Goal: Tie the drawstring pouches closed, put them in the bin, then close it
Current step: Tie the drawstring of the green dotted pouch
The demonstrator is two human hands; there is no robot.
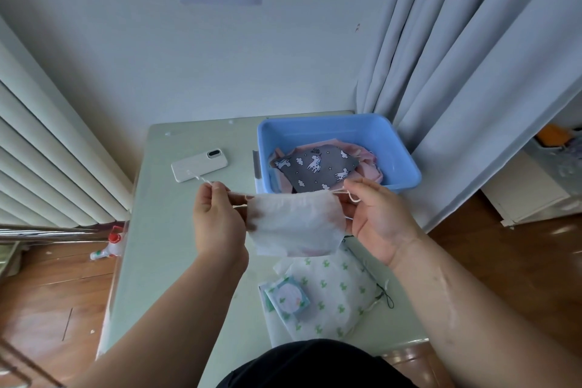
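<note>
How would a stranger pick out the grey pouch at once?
Find the blue bin at the far right corner of the pale green table, beside the curtain. Inside it, on top of pink cloth, lies the grey pouch. Only it is grey with white unicorns and clouds; the cloth under it is plain pink.

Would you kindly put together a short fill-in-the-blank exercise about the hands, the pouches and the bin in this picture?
1. The left hand and the right hand each pinch the drawstring of a held pouch coloured ____.
2. The unicorn pouch lies inside the bin, which is ____.
3. The phone lies on the table to the ____ of the bin.
4. The cactus pouch is printed in ____.
Missing words: white; blue; left; green.
</note>
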